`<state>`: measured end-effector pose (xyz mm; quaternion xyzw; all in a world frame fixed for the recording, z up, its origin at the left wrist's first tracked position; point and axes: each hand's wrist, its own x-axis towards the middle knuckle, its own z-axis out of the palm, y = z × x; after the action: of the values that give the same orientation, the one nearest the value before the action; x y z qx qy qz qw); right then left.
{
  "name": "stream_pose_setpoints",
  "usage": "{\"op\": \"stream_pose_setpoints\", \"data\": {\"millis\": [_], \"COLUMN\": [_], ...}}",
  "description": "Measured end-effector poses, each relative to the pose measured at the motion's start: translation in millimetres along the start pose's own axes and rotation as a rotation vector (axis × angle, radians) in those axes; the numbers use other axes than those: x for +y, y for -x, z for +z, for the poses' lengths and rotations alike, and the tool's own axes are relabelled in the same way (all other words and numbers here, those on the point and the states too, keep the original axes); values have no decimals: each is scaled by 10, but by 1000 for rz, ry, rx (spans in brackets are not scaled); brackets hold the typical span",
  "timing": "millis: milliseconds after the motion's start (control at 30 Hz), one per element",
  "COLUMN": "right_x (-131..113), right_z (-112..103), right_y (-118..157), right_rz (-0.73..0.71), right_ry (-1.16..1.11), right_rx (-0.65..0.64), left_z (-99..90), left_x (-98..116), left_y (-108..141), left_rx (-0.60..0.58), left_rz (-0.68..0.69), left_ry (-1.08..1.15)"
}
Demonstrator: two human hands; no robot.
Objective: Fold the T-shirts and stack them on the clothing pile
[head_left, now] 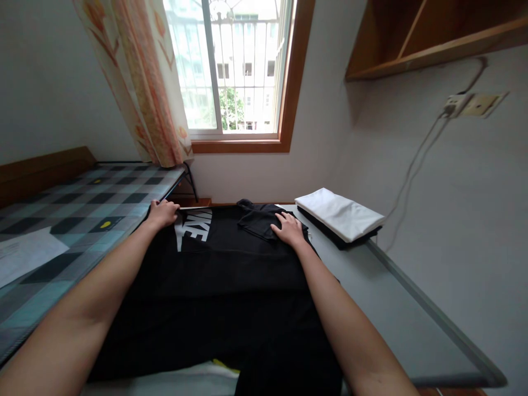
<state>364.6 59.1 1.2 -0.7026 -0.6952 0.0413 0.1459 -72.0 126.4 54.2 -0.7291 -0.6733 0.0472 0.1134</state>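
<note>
A black garment (231, 280) with white lettering lies spread over a light table (396, 308). At its far left edge, my left hand (164, 213) has its fingers curled on the fabric beside the lettering; whether they pinch the cloth is hard to make out. My right hand (289, 228) rests on the far right part of the garment, fingers spread over a bunched dark piece of cloth (258, 220). The near edge of the garment hangs unevenly, with a bit of yellow and white showing beneath it.
Folded white cloth (340, 212) sits on folded black cloth (350, 245) at the table's far right. To the left stands a bed with a checked mattress (99, 201) and a paper sheet (28, 256). Cables (412, 165) hang along the right wall.
</note>
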Motion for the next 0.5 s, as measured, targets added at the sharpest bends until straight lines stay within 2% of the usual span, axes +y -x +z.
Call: {"op": "stream_pose_setpoints", "data": {"millis": [233,500], "right_x": [-60,-37], "right_z": [0,-3], "right_y": [-10,3], "right_rz": [44,38], "right_ry": [56,-16], "right_rx": [-53,38], "left_z": [68,117], "left_x": [-143,-252], "left_y": [209,306], "left_rx": [-53,90], "left_rz": [-99,-147], "left_ry": [-19,-78]}}
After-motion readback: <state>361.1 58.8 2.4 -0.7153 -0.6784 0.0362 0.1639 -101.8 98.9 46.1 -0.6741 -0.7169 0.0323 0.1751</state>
